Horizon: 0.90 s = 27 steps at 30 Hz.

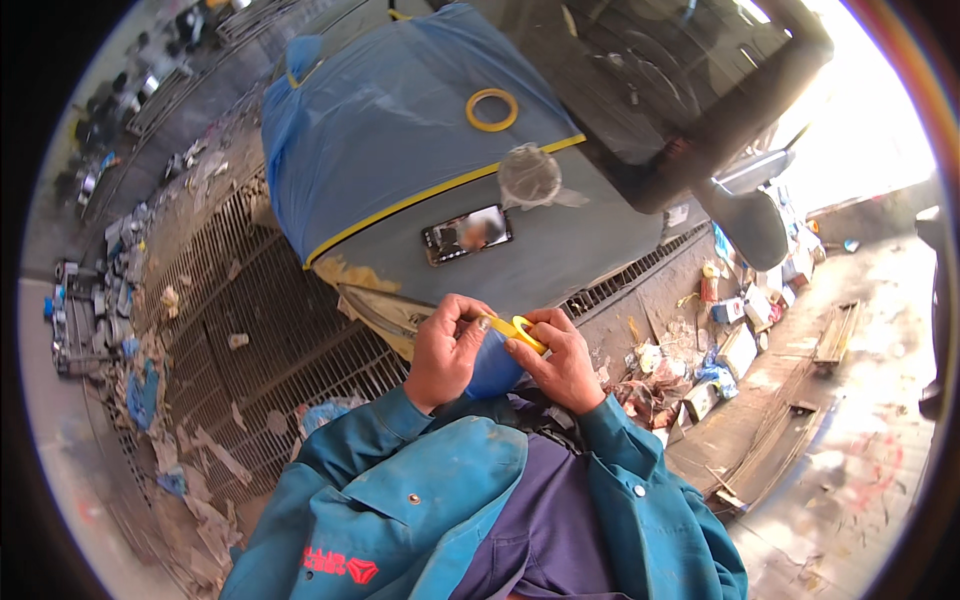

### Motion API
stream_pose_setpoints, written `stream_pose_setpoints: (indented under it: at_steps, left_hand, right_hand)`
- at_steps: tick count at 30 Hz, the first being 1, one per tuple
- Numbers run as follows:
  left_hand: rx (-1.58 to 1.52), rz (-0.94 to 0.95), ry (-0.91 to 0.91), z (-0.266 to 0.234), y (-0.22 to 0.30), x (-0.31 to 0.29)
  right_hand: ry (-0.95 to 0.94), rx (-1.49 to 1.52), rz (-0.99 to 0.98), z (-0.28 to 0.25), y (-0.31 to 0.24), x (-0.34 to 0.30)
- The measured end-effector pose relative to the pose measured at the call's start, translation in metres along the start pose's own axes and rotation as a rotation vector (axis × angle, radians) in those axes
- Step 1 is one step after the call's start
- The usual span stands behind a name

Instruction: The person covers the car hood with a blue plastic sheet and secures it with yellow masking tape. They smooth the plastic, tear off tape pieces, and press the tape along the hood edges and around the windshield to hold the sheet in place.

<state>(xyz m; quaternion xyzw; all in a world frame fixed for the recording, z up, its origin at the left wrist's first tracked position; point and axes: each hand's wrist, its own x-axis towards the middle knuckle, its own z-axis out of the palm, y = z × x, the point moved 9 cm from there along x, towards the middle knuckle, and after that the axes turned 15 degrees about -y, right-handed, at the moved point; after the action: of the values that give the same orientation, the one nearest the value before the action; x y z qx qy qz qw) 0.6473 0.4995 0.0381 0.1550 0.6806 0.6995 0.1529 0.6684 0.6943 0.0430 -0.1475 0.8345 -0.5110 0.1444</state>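
My right hand (560, 362) is closed on a small roll of yellow masking tape (537, 346), held in front of my body. A short strip of the tape runs left from the roll, and its end is pinched between the thumb and fingers of my left hand (446, 352). Just beyond my hands lies the grey fender (590, 232) of a vehicle. On it rest a phone (468, 236) with a lit screen and a round, translucent plastic-like piece (530, 178). A second, larger yellow tape roll (491, 110) lies flat on the blue masking film (385, 130).
Yellow tape edges the film over the hood. A dark windshield (640, 80) and a side mirror (750, 222) stand at the far right. Floor grating (230, 330) with scraps lies to the left. Boxes and rubbish (735, 350) litter the floor at right.
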Motion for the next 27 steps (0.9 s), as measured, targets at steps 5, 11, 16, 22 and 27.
stream_pose_setpoints:
  at_steps: [5,11,16,22,27]
  left_hand:
    - [0.055,0.090,0.039,-0.003,0.026,0.029]
    - [0.071,0.227,0.085,0.009,0.069,0.069]
    - [0.200,0.226,-0.101,0.071,0.100,0.109]
    - [0.451,0.235,-0.282,0.137,0.119,0.166]
    - [0.330,0.256,0.067,0.118,0.095,0.195]
  right_hand:
    - [0.137,0.023,-0.032,-0.027,0.013,-0.005]
    - [0.246,0.108,-0.119,-0.075,0.030,-0.004]
    - [0.056,0.295,-0.108,-0.113,0.040,-0.007]
    - [-0.121,0.248,-0.339,-0.145,0.056,-0.013]
    - [0.188,1.482,-0.015,-0.137,0.159,-0.020]
